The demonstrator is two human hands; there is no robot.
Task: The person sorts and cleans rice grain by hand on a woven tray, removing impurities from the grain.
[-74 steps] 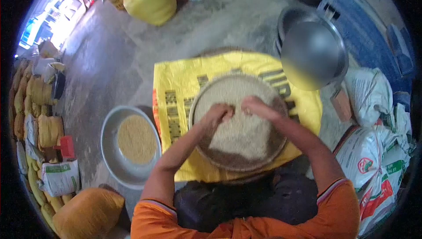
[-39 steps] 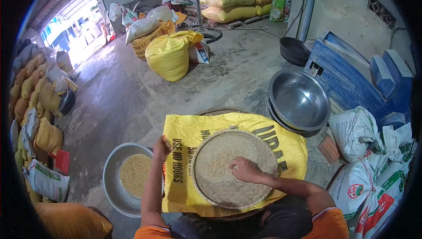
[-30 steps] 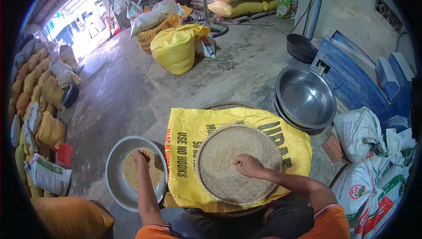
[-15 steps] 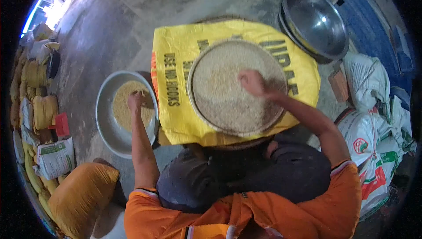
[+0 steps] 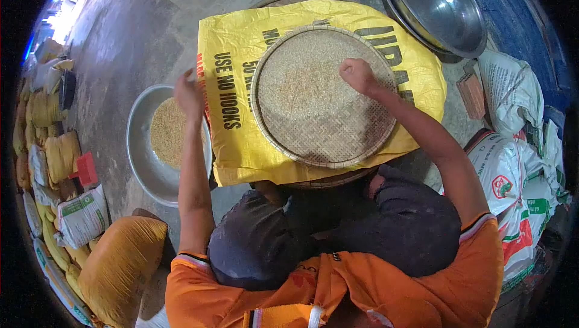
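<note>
A round woven bamboo tray (image 5: pixel 325 141) lies on a yellow printed sack (image 5: pixel 229 165), with pale grains (image 5: pixel 307 84) spread over its upper part. Over the tray's right half is my right hand (image 5: pixel 357 76), its fingers curled closed; whatever they may hold is hidden. My left hand (image 5: pixel 189 97) is blurred by motion above the right rim of a metal basin (image 5: pixel 140 165), close to the sack's left edge. Inside the basin lies a heap of yellowish grain (image 5: pixel 167 132).
Two stacked metal basins (image 5: pixel 437 5) stand at upper right. A brick (image 5: pixel 470 96) and white sacks (image 5: pixel 500 171) lie on the right. Leftward are a bulging orange-brown sack (image 5: pixel 123 268), a red dustpan-like piece (image 5: pixel 86 169) and piled yellow bags (image 5: pixel 60 153).
My left hand has lifted out of the grain in the basin toward the sack's edge. My right hand stays closed over the tray, a little farther right. The camera view has shifted.
</note>
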